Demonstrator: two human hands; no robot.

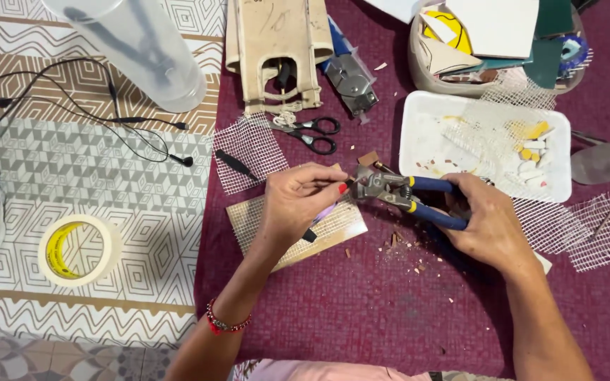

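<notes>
We hold the nippers [407, 194] in our right hand [485, 222], fingers wrapped tight around the blue handles, the metal head pointing left. Our left hand [298, 201] meets that head from the other side, thumb and fingertips pinched together on a small chip [353, 180] that sits right at the tool's mouth; the piece is too small for us to tell more than that it is thin and pale. A purple stick also pokes out under the left palm. Both hands hover over a board [333, 229] covered with mesh, lying on the maroon cloth [361, 310], and small reddish crumbs [407, 254] are scattered on the cloth just below the nippers. Scissors [312, 134] with black handles lie above the left hand, near a square of white mesh [248, 152]. To the upper right of the nippers sits a white tray [418, 127] with pale and yellow tile bits and more mesh in it, and behind it a bowl [418, 67] of larger shards. Far to the left, on the patterned mat [107, 183], a tape roll [75, 250] lies flat, with a black earphone cord [93, 120] well above it. A red bead bracelet [224, 323] circles our left wrist.
</notes>
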